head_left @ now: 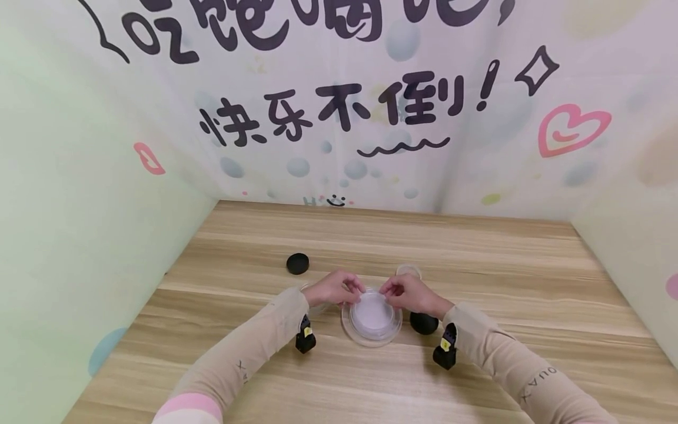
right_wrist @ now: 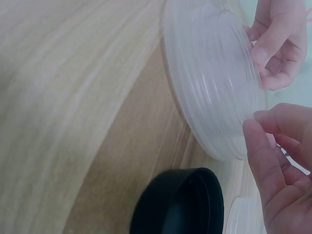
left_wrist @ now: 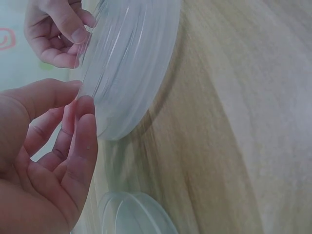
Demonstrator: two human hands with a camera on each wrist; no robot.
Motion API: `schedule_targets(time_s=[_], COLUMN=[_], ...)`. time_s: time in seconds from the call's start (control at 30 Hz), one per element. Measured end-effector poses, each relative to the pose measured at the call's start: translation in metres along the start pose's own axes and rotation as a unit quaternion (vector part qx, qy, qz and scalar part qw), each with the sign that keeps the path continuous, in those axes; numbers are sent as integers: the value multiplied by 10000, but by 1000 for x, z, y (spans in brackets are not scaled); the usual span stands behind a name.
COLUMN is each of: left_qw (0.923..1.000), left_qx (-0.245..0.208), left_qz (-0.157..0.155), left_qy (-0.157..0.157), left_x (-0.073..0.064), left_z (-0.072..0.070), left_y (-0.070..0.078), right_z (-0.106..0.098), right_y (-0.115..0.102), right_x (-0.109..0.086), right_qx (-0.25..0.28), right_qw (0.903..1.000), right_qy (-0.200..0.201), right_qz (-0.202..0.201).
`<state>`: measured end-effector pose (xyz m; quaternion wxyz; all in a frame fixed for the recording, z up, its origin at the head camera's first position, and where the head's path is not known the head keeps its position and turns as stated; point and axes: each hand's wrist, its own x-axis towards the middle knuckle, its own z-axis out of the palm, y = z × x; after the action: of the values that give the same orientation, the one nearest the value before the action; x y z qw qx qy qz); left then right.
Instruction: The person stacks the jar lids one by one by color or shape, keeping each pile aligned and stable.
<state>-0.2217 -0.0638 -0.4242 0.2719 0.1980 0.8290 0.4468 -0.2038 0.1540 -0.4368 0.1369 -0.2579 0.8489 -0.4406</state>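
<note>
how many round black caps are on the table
2 visible: one round black cap beyond the left hand, another round black cap near the right hand. Others could be hidden.

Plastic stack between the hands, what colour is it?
The plastic stack is clear and whitish, best seen in the right wrist view.

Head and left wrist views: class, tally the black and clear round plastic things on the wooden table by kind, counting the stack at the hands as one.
Black round plastic caps: 2
Clear round plastic stack: 1 (layers too blurred to count)
Separate clear round plastic pieces: 2
Total: 5
</note>
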Motion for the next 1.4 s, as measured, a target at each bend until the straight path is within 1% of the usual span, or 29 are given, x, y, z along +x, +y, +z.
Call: schedule_targets(time_s=[0.13, 0.23, 0.33, 0.43, 0.5, 0.57, 0.7, 0.8, 0.83, 0.97, 1.17, 1.23, 1.4], left_qw=[9998, 9996, 9993, 9990, 9985, 9978, 9965, 9954, 9949, 9933, 9920, 9916, 9912], left_qx=[137, 106, 122, 243, 338, 412, 380, 201, 145, -46, -126, -150, -125], left_qz=[116, 260, 345, 295, 267, 258, 354, 447, 479, 542, 391, 359, 130], left_qy=[-63, -69, 36, 211, 339, 459, 652, 819, 876, 1018, 1190, 1235, 1310], left_x=[1, -1, -4, -7, -10, -14, -24, -29, -31, -38, -53, -56, -61], left_z=[-5, -12, -20, -29, -35, -42, -55, -64, -66, -74, -80, -83, -84], left_y=[-1, -1, -2, -3, -4, -3, -2, -5, -6, -17, -32, -35, -44], right_z=[-2, -4, -7, -8, -8, -9, -11, -12, -12, -7, 11, 16, 29], right_y=[0, -1, -3, -6, -9, -14, -25, -33, -35, -43, -50, -51, -52], right_x=[2, 2, 3, 5, 7, 10, 18, 28, 31, 45, 68, 75, 92], right_qx=[-168, -268, -386, -524, -573, -538, -223, -67, -93, -119, -297, -425, -752], right_qw=[9998, 9993, 9983, 9972, 9971, 9978, 9996, 9999, 9998, 9998, 9992, 9982, 9936], right_qy=[-62, -95, -52, 35, 67, 64, 25, 84, 117, 178, -4, -4, 120], right_qz=[-106, -236, -428, -533, -504, -392, -174, -104, -102, -46, -267, -412, -835])
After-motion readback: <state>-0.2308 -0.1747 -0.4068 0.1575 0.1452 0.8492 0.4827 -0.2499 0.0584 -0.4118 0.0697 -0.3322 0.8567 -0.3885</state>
